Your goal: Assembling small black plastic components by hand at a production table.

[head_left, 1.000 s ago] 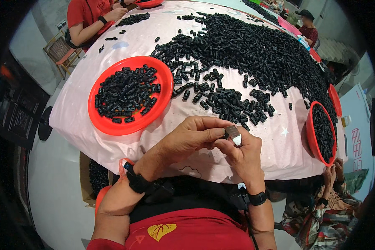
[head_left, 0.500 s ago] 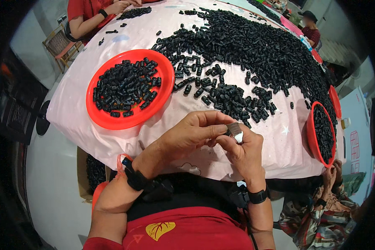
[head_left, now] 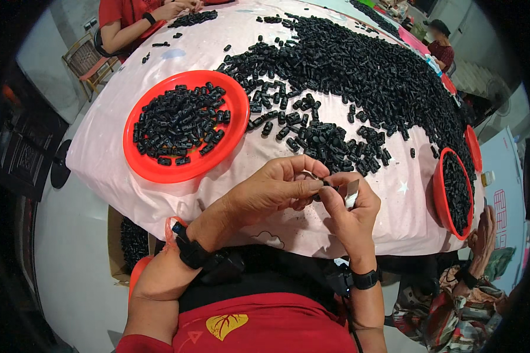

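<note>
**Two hands pinch a small black piece over the pink table**

Head view: the left hand (head_left: 271,191) and the right hand (head_left: 350,212) meet just above the near edge of the table (head_left: 394,200), which is covered in a pale pink cloth. The left fingers are curled together, thumb and fingertips pressed on a small black piece (head_left: 325,183) at the spot where the two hands touch. The right hand's fingers are closed around a small flat metal blade (head_left: 351,193) (only its pale, shiny side shows), with its thumb up against the same black piece. Both wrists wear black bands.

Beyond the hands, a big heap of black pieces (head_left: 359,76) spreads across the middle and far side of the table, its nearest loose pieces lying just past the fingertips. To the left sits a round red tray (head_left: 153,167) partly filled with the same black pieces. At the right edge stands a second red tray (head_left: 439,197), also holding black pieces, with another person's hand (head_left: 486,226) just beside it. A person in a red top (head_left: 115,12) sits at the far left end of the table.
</note>
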A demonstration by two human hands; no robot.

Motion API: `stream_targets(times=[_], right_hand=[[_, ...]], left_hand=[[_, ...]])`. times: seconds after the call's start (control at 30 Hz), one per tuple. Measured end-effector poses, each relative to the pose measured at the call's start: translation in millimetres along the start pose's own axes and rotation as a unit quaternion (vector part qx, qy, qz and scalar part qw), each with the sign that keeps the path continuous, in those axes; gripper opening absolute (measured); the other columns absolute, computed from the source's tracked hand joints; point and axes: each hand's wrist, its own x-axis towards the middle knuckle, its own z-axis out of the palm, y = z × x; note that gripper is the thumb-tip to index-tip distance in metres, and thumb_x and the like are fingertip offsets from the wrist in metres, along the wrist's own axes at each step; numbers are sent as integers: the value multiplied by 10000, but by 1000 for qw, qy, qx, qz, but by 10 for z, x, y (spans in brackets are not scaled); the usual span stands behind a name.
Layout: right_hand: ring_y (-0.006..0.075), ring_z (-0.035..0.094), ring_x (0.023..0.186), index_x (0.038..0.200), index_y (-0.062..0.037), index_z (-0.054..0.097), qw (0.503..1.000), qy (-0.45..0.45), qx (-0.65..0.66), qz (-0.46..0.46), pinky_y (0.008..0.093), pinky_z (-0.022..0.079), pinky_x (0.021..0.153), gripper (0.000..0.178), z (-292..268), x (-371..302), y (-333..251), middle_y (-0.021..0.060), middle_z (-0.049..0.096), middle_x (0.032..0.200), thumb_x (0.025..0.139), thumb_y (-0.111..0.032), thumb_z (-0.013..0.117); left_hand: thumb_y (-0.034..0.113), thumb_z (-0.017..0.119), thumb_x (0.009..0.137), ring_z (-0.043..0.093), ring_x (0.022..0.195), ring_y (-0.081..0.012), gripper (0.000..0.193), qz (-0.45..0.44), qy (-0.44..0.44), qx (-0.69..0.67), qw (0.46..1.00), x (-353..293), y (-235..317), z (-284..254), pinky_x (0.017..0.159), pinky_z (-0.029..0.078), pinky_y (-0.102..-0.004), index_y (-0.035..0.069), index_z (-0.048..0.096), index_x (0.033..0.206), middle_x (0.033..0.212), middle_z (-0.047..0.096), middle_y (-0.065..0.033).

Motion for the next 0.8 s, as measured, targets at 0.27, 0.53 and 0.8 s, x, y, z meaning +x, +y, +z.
stream_targets(times=[0.27,0.53,0.8], right_hand=[[66,545,675,872,-4,634,998,30,56,-4,216,443,620,173,40,17,68,14,619,721,876,-177,645],[9,403,536,856,-13,615,993,59,88,56,175,295,474,182,26,12,-31,-48,524,646,904,-188,609],[40,509,653,832,5,645,989,74,104,76,205,413,595,172,-83,-7,33,-3,611,720,874,-162,652]], left_hand=[[143,636,879,511,687,-38,256,-6,18,-72,997,19,-22,52,591,406,-170,80,552,1113,865,570,31],[108,661,853,520,700,-45,262,47,14,15,999,13,-10,80,612,407,-181,69,564,1093,862,597,18],[160,642,877,534,722,-58,246,30,4,-7,1000,-1,17,101,619,403,-181,54,583,1092,887,626,4]])
